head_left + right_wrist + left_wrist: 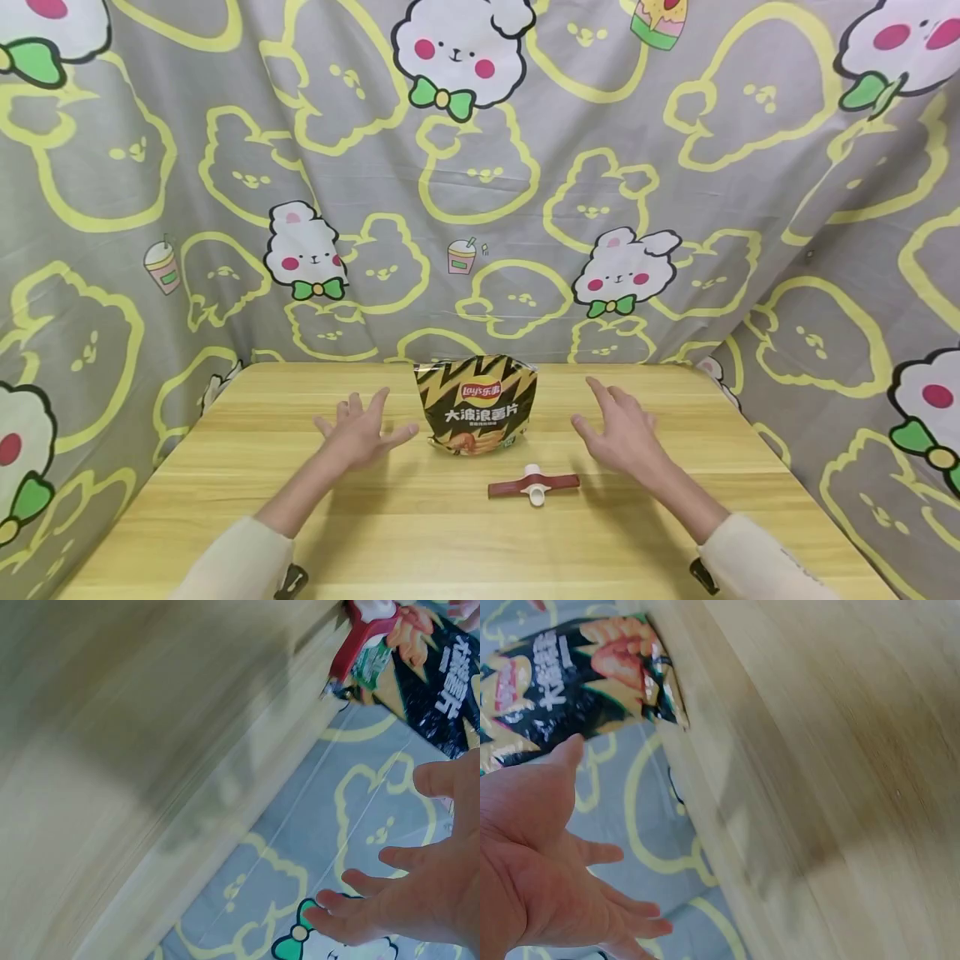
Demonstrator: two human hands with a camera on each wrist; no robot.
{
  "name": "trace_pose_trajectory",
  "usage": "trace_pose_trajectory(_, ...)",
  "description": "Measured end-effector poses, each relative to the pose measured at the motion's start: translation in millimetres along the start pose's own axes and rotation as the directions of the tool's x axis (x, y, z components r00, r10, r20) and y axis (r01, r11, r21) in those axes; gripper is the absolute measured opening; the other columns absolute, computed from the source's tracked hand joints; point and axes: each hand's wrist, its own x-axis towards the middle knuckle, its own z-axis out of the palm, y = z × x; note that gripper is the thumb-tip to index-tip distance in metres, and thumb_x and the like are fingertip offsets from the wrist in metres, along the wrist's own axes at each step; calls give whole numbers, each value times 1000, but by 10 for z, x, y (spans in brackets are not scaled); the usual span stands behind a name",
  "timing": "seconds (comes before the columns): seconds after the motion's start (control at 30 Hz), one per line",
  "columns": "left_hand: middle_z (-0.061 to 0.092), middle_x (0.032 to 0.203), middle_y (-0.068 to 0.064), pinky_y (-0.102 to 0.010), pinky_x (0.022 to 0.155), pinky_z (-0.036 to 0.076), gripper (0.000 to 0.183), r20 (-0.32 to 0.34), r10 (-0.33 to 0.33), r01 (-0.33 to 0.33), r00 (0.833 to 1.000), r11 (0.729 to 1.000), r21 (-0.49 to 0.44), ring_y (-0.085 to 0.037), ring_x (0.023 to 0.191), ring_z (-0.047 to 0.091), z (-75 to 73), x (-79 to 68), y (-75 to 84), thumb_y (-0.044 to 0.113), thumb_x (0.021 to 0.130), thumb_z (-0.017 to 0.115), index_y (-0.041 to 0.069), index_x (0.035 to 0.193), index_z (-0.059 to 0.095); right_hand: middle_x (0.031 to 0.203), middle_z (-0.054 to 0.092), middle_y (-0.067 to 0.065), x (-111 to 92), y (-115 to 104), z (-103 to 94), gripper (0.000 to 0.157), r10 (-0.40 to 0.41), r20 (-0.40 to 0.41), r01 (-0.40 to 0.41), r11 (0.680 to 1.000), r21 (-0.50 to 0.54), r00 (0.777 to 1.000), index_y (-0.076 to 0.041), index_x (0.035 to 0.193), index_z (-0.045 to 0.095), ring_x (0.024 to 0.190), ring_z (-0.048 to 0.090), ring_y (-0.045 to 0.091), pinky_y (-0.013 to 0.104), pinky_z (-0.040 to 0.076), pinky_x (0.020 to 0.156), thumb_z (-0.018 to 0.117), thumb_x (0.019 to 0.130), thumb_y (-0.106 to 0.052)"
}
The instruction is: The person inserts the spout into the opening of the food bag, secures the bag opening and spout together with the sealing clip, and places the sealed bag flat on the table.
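A black and gold Lay's potato chip bag (480, 417) stands upright on the wooden table, its top edge wide. In front of it lies a dark red bag clip (555, 482) with a white spout in its middle. My left hand (362, 435) hovers left of the bag, fingers spread and holding nothing. On the other side, my right hand (624, 432) is held above the table with its fingers extended, right of the bag and clip. The left wrist view shows the bag (577, 682) beyond the left thumb. In the right wrist view the clip (358, 641) overlaps the bag.
The wooden table (420, 542) spreads beneath both arms. A grey curtain (495, 225) with yellow outlines and white cartoon animals hangs behind the table's far edge and along both sides. Dark wrist-worn devices show at the left cuff (291, 582) and right cuff (703, 575).
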Motion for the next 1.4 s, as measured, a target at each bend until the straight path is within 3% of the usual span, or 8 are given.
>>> trace_pose_trajectory(0.13, 34, 149, -44, -89, 100, 8, 90, 27, 35, -36, 999, 999, 4, -65, 138, 30, -13, -64, 89, 65, 93, 58, 3, 154, 37, 146, 49, 33, -30, -68, 15, 65, -31, 24, 30, 998, 60, 999, -2, 152, 40, 133, 46, 55, 75, 34, 101, 62, 98, -31)
trace_pose_trajectory(0.33, 64, 131, -26, -80, 96, 36, 66, 91, 108, -108, 990, 994, 4, -50, 120, 59, -25, -139, 220, 50, 94, 68, -3, 133, 60, 140, 57, 29, -76, -173, 4, 61, -36, 131, 19, 992, 125, 991, 0, 148, 46, 128, 54, 49, 64, 42, 104, 64, 97, -28)
trace_pose_trajectory(0.43, 71, 119, -21, -66, 96, 48, 48, 117, 192, -189, 974, 981, -39, -44, 112, 66, -7, -164, 296, 41, 93, 71, -1, 116, 70, 136, 61, 26, -102, -214, 4, 58, -32, 172, 8, 990, 141, 984, -1, 146, 49, 124, 58, 45, 62, 46, 101, 65, 97, -29)
trace_pose_trajectory(0.53, 76, 108, -16, -52, 90, 55, 33, 141, 298, -287, 944, 953, -93, -33, 97, 71, 25, -182, 384, 35, 94, 72, 3, 102, 76, 132, 64, 24, -126, -245, 12, 56, -39, 204, 6, 988, 157, 978, -2, 143, 53, 120, 61, 43, 60, 49, 98, 67, 96, -28)
trace_pose_trajectory(0.63, 77, 96, -15, -45, 77, 56, 27, 164, 381, -360, 910, 922, -144, -22, 77, 68, 59, -187, 482, 30, 95, 71, 4, 99, 77, 129, 65, 25, -147, -263, 23, 54, -45, 242, 3, 985, 175, 969, -3, 141, 56, 116, 63, 43, 58, 52, 94, 69, 95, -27)
trace_pose_trajectory(0.8, 76, 92, -12, -36, 69, 55, 30, 175, 448, -421, 877, 891, -168, -17, 74, 66, 136, -154, 640, 30, 95, 70, 4, 107, 76, 124, 67, 25, -176, -279, 35, 49, -49, 292, -11, 980, 201, 955, -7, 137, 61, 108, 66, 39, 55, 54, 89, 72, 93, -26)
trace_pose_trajectory(1.13, 77, 109, -8, -40, 85, 56, 28, 210, 447, -409, 870, 890, -201, -20, 89, 71, 366, -90, 891, 26, 94, 71, 5, 111, 76, 107, 71, 18, -191, -263, 13, 43, -87, 377, 5, 977, 215, 922, -6, 129, 66, 94, 68, 31, 48, 55, 79, 73, 92, -26)
trace_pose_trajectory(1.4, 78, 96, -6, -27, 73, 55, 27, 193, 445, -398, 875, 886, -239, -15, 83, 72, 564, -44, 1016, 25, 92, 73, 7, 112, 76, 93, 72, 8, -202, -179, 54, 37, -122, 457, 3, 967, 253, 881, -4, 123, 69, 81, 67, 21, 41, 54, 71, 72, 93, -24)
